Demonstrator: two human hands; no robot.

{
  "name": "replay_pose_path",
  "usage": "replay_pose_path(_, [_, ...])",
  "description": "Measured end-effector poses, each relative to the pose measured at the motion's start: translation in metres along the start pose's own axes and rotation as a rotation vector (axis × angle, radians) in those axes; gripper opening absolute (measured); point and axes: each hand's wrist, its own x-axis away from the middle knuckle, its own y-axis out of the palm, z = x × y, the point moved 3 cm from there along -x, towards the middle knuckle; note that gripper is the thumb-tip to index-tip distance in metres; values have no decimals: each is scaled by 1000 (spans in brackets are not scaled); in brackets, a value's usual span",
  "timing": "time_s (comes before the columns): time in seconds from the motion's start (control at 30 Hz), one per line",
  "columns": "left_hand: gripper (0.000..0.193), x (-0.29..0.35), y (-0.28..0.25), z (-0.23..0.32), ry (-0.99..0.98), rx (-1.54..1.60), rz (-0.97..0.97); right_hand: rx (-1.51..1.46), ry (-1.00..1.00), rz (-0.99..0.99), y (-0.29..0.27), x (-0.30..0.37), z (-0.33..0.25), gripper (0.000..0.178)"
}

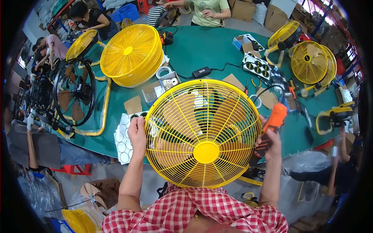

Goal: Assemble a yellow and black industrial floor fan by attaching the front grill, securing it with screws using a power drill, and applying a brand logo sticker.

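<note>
In front of my chest stands a fan with a round yellow wire guard (206,152), its brown blades showing through the wires. The fingers of my left hand (136,136) are closed on the left rim of the guard. My right hand (273,144) grips an orange and black electric screwdriver (276,116), with fingers also against the guard's right rim. Part of the screwdriver's lower end is hidden by my hand. Under the guard's left side lies a white sheet with round cutouts (123,139).
A stack of yellow guards (132,54) stands on the green table (186,48). A black fan (74,92) on a yellow tube stand is at left, more yellow fans (309,62) at right. A power adapter (201,72), tools and boxes lie behind. Other people work around the table.
</note>
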Motion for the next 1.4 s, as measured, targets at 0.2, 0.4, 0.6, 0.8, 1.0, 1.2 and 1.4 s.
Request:
replay_pose_path(0.2, [18, -8, -11, 0, -311, 605, -81, -8, -17, 18, 0, 2, -1, 43])
replay_pose_path(0.4, [24, 8, -7, 32, -469, 907, -314, 194, -174, 40, 4, 11, -29, 50])
replay_pose_path(0.6, [20, 37, 43, 76, -481, 736, -658, -226, -799, -179, 83, 26, -81, 58])
replay_pose_path(0.8, [17, 58, 84, 94, -521, 737, -826, -360, -829, -444, 142, 35, -78, 60])
replay_pose_path(1.0, [19, 62, 86, 94, -473, 724, -850, -318, -783, -594, 158, 26, -68, 60])
replay_pose_path(1.2, [19, 60, 87, 96, -466, 682, -867, -311, -827, -666, 163, 17, -63, 52])
replay_pose_path(1.4, [16, 48, 93, 94, -589, 671, -1080, -358, -798, -871, 161, 1, -67, 52])
